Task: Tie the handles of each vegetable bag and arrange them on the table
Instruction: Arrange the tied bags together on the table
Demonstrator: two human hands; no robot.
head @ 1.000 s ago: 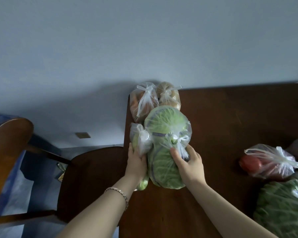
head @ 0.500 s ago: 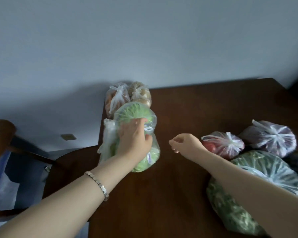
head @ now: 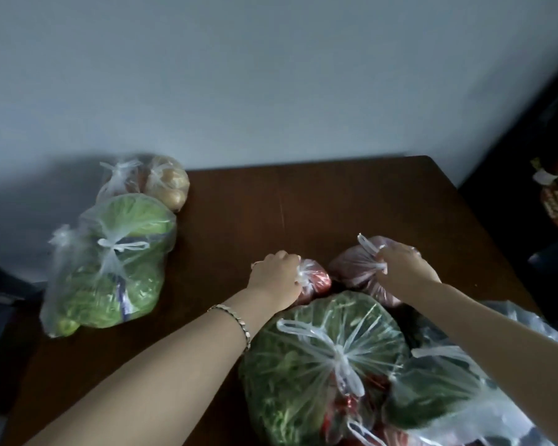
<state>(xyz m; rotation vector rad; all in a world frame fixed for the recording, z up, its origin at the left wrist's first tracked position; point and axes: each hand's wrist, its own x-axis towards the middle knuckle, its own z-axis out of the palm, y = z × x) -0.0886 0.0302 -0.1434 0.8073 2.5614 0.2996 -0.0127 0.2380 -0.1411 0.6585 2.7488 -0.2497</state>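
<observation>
The left hand (head: 277, 278) grips the knot of the red bag (head: 318, 280), and the right hand (head: 403, 267) grips the tied handles of the purplish bag (head: 355, 268). The 2 hands are apart, each closed on its own bag, with the bags side by side between them. The tied group lies well to the left of the left hand, across bare table (head: 239, 204), with the cabbage bag (head: 123, 252) nearest and the potato bag (head: 169, 186) beyond. The left hand is therefore nearer, and its bag likely travels leftward first. The greens bag (head: 303, 375) sits just on the person's side of both wrists.
</observation>
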